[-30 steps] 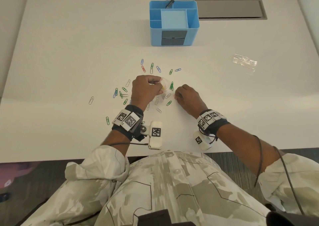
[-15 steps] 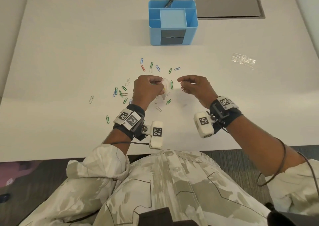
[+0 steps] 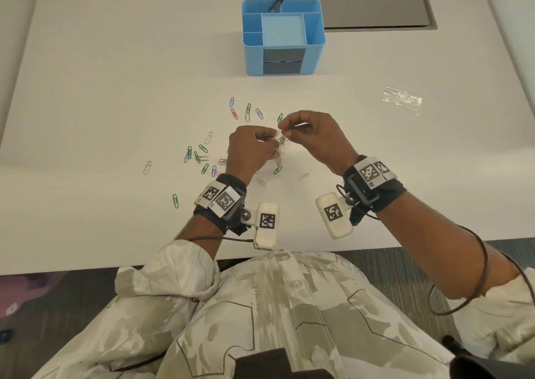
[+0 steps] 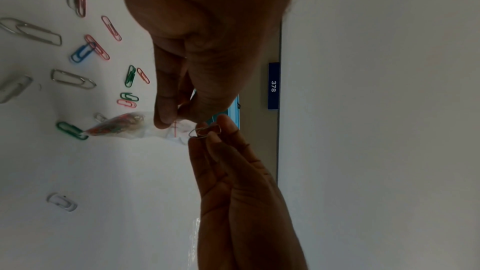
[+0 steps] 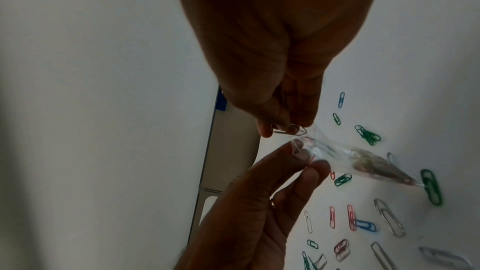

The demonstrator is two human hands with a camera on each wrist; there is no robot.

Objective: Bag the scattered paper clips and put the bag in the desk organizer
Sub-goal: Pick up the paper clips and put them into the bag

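Observation:
My left hand (image 3: 270, 144) pinches the mouth of a small clear bag (image 3: 281, 144) above the white desk. The bag (image 4: 124, 125) hangs down with several coloured clips inside; its tip is near a green clip (image 5: 431, 186). My right hand (image 3: 285, 126) pinches a silver paper clip (image 4: 205, 130) right at the bag's mouth. That clip (image 5: 296, 130) shows between thumb and finger. Several loose paper clips (image 3: 202, 155) lie scattered on the desk, mostly left of and beyond my hands. The blue desk organizer (image 3: 254, 60) stands at the back centre.
A second clear bag (image 3: 401, 100) lies flat at the right of the desk. A dark pen (image 3: 276, 3) stands in the organizer's back compartment. A grey cable hatch (image 3: 373, 11) is set into the desk behind it. The desk's front edge is close to my body.
My right hand has lifted off the desk with a clip and moved up and left to the bag's mouth. The left hand has kept hold of the bag in about the same place.

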